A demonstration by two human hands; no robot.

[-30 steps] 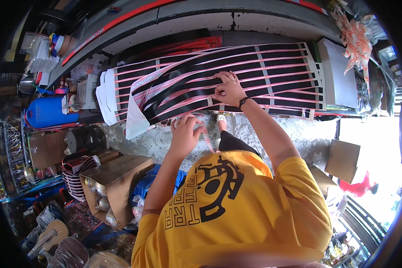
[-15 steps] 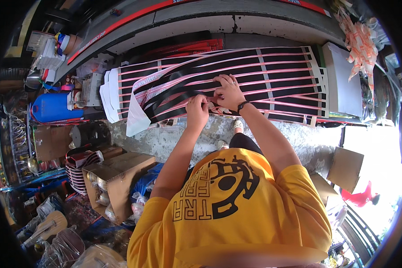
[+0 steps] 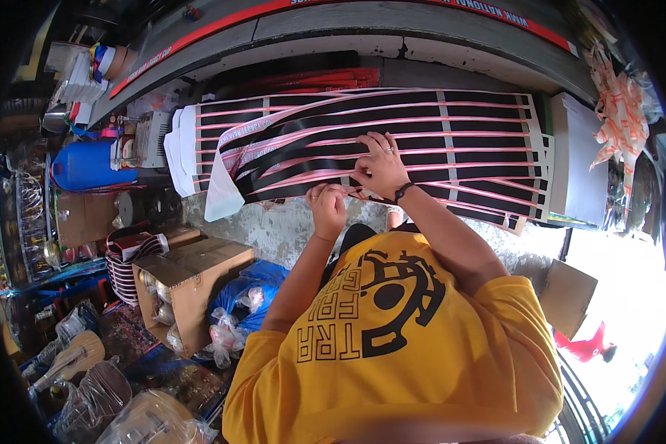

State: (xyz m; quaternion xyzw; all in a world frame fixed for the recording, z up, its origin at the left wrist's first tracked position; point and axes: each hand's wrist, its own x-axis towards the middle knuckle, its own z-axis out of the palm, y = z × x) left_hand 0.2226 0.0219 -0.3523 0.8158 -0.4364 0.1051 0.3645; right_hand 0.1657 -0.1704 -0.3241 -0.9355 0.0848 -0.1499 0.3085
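A long sheet of black strips (image 3: 488, 135) with pink and white edges lies across the bench in front of me. Several loose black ribbon strips (image 3: 288, 160) curl over its left half, and a white-backed printed band (image 3: 224, 194) bends down at the left end. My left hand (image 3: 328, 210) is closed at the sheet's near edge, its fingertips pinching a strip. To its right, my right hand (image 3: 381, 169) rests on the sheet, thumb and forefinger closed on a strip and the other fingers stretched across the bands. The pinched bits are mostly hidden by the fingers.
A grey machine (image 3: 152, 139) and a blue container (image 3: 89, 166) stand left of the sheet. On the floor at left are an open cardboard box (image 3: 200, 277), a blue plastic bag (image 3: 263, 288) and wrapped guitars (image 3: 78, 362). A white box (image 3: 576, 159) stands at the right end.
My left hand has moved toward me and slightly left, to the sheet's near edge, away from my right hand. The right hand stays on the strips. The view has shifted a little.
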